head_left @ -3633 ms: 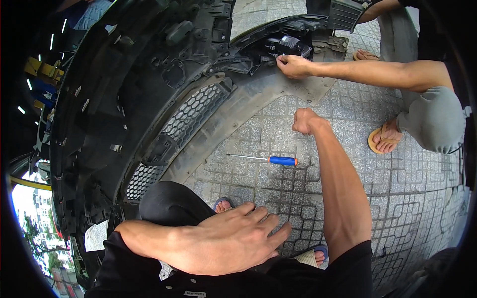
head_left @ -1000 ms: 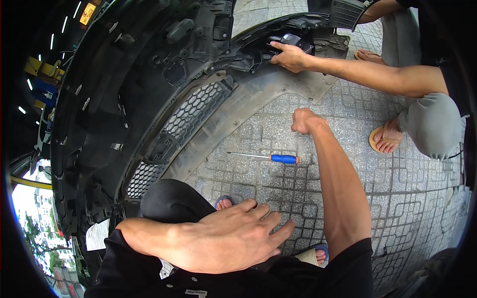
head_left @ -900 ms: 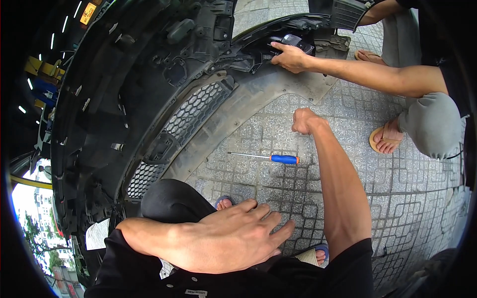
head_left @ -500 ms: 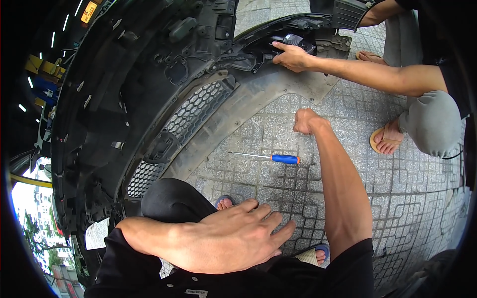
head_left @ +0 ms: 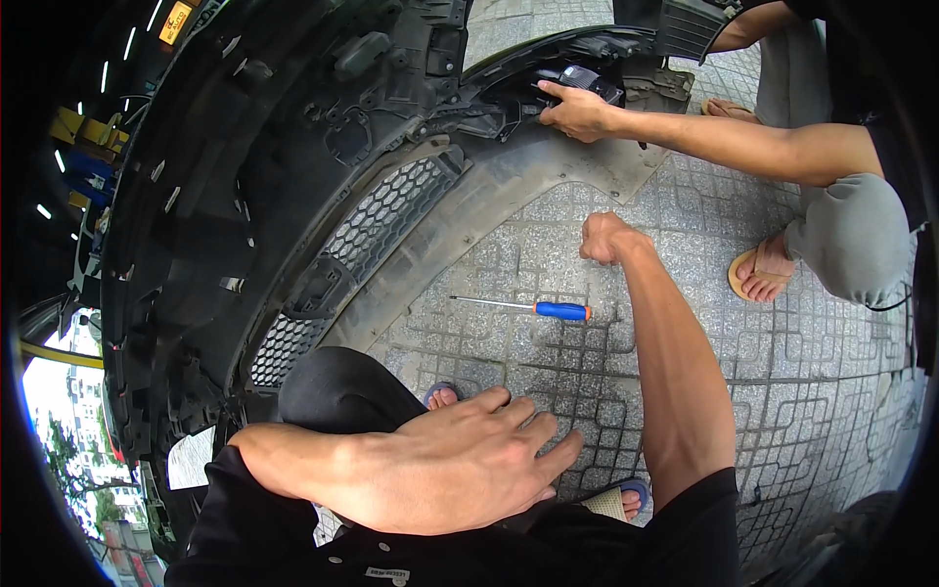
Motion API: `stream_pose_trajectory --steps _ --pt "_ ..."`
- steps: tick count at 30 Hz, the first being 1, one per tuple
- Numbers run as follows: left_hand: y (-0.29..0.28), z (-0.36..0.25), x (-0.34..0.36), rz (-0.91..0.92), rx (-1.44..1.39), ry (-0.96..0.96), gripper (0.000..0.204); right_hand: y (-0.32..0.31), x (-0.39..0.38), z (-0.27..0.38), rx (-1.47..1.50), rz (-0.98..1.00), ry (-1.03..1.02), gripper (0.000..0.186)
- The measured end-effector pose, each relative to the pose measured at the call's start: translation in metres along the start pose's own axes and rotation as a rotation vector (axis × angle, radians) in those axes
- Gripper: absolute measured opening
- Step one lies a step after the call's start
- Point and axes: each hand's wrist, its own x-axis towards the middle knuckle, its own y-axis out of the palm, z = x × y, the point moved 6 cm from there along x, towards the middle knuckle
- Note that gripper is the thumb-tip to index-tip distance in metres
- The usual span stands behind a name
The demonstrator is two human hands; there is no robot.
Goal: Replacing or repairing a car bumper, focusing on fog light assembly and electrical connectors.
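Note:
My left hand point(head_left: 474, 460) hangs in front of my body, over my bent knee, with its fingers loosely apart and nothing in it. Farther out, over the paving, my right hand point(head_left: 608, 238) is curled closed; whether anything is inside it is hidden. A screwdriver point(head_left: 561, 311) with a blue and orange handle and a long metal shaft lies on the paving between my two hands. To the left stretches a large black car bumper point(head_left: 196, 274), its inner side showing, with a honeycomb grille point(head_left: 386, 210) along its lower part.
A co-worker's hand point(head_left: 579, 112) touches a dark lamp-like part point(head_left: 587, 83) at the bumper's far end. That person's grey-clad knee point(head_left: 856, 245) and sandalled foot point(head_left: 763, 272) are on the right. Patterned paving tiles point(head_left: 704, 230) lie beneath everything.
Hardly anything differs. Both my hands and the co-worker's hand keep their places, and the screwdriver lies where it was.

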Motion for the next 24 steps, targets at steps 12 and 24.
stream_pose_trajectory --steps 12,24 --pt "-0.0008 -0.0003 0.0003 -0.002 0.011 0.000 0.054 0.0038 0.0074 -0.0045 0.004 -0.005 -0.011 0.046" --pt "-0.0004 0.0000 0.0006 -0.013 0.001 -0.003 0.054 0.0017 0.0023 -0.0030 -0.005 -0.014 -0.010 0.045"
